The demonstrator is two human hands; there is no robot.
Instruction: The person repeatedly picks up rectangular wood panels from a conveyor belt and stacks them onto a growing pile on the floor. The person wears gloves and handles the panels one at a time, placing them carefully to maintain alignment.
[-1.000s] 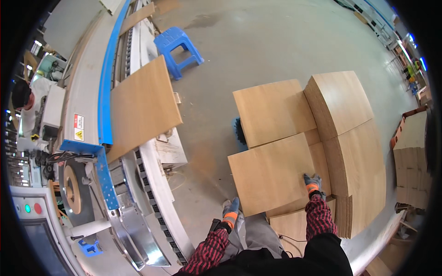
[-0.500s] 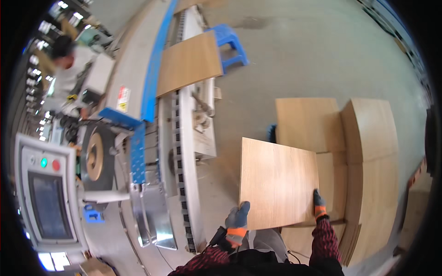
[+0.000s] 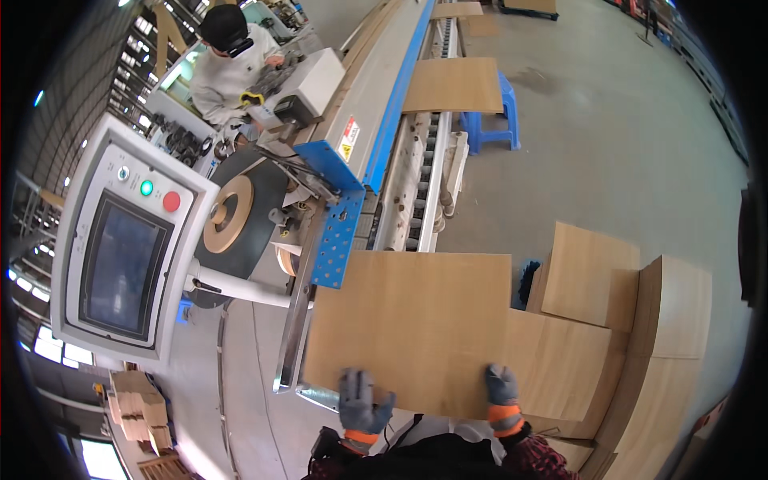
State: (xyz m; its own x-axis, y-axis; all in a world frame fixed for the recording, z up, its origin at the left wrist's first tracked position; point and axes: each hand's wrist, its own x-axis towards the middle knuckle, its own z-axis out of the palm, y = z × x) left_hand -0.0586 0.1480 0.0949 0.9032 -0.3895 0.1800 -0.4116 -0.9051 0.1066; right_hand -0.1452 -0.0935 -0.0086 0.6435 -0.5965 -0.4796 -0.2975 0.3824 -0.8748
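Observation:
A flat wood-grain panel [image 3: 416,328] lies on the near end of a long machine, its left side against a metal guide and under a blue perforated plate [image 3: 334,240]. On its near edge rests my left hand [image 3: 364,406] in a grey glove with an orange cuff, fingers stretched over the top and thumb apart. My right hand [image 3: 502,390], gloved alike, grips the panel's near right corner. The underside of the panel is hidden.
Left stands a control panel [image 3: 120,248] with a screen and buttons, beside a reel [image 3: 232,212]. Another board [image 3: 454,85] lies farther along the roller track, near a blue stool [image 3: 492,120]. Stacked boards [image 3: 596,276] stand right. A person [image 3: 232,68] works across the machine.
The panel has moved left, from in front of the stacks onto the machine's end. Both hands moved left with it, and my left hand now lies flatter on it. The view has turned left.

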